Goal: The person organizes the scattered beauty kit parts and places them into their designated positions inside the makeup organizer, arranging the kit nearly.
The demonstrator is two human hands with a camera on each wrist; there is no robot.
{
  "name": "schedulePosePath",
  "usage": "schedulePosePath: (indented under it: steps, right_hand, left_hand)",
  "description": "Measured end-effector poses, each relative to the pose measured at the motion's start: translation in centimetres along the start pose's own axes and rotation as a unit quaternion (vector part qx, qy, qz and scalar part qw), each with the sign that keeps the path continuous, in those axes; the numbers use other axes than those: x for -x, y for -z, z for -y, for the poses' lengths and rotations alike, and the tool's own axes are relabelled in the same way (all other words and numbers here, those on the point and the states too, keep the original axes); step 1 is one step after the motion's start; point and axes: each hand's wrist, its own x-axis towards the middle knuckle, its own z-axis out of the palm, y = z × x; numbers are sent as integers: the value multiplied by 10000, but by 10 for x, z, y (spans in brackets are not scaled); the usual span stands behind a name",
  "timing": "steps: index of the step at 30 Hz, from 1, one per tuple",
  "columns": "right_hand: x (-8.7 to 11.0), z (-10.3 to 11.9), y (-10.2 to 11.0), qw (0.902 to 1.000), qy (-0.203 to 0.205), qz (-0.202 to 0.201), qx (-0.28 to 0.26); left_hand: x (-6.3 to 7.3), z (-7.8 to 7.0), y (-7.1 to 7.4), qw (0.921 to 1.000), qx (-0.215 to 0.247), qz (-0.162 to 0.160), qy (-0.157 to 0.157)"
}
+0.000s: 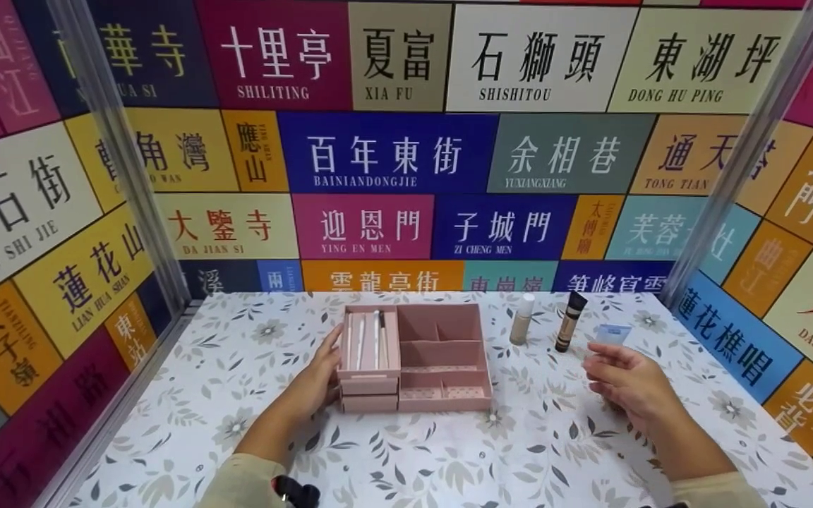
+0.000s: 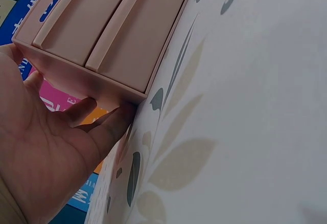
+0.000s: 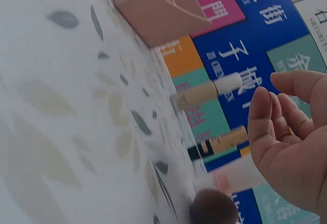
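Observation:
A pink desktop organizer [image 1: 445, 406] stands on the table, with drawers at its left front and open compartments on the right. Slim white pencil-like sticks and a dark-tipped brush [image 1: 380, 331] lie in its top left tray. My left hand [image 1: 318, 377] rests its fingers against the organizer's left side; the left wrist view shows fingertips along that wall. My right hand [image 1: 629, 384] hovers at the right with loosely bent fingers and nothing between them. Closest to it is a pale blue translucent tube [image 1: 612, 333], partly hidden behind the fingers.
Right of the organizer stand a white-capped beige bottle [image 1: 521, 321] and a black-capped beige tube [image 1: 571, 324]. A blurred brown rounded object [image 3: 214, 206] shows low in the right wrist view. Colourful lettered panels [image 1: 389, 152] and clear posts surround the flower-patterned table [image 1: 449, 466].

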Motion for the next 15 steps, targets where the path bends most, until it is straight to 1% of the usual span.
schedulePosePath:
  steps: [3,6,8,9,12,15]
  right_hand:
    - [-2,-1,14,9997,-137,-172,60]
    - [-6,-1,27,9991,-181,-318,206]
    - [-8,-3,35,9984,-183,-376,379]
    - [-9,-4,39,9982,-218,-404,379]
    - [-9,-8,50,9985,-282,-405,231]
    - [-9,-11,61,9989,-346,-308,-30]
  left_hand:
    - [0,0,0,9999,57,-15,113]
    - [0,-2,0,9997,53,-59,227]
    - [0,-3,0,9997,35,-78,247]
    - [1,-3,0,9997,33,-78,238]
    - [3,-5,-1,9999,35,-41,132]
    - [4,-5,-1,10000,44,-40,67]
